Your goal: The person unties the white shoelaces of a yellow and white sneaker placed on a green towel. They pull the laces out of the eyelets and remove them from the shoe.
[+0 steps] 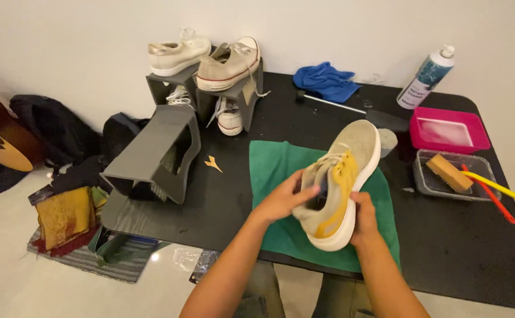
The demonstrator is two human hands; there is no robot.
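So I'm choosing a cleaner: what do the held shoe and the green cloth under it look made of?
The shoe looks like beige knit mesh, matte with a fine weave, with a smooth yellow side panel and a white, probably foam, sole. The green cloth looks like soft, matte towelling or microfibre; its texture is too fine to tell.

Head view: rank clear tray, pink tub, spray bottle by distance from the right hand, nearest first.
From the right hand:
1. Clear tray, to its right, holding a brush.
2. Pink tub, behind the tray.
3. Spray bottle, at the table's far edge by the wall.
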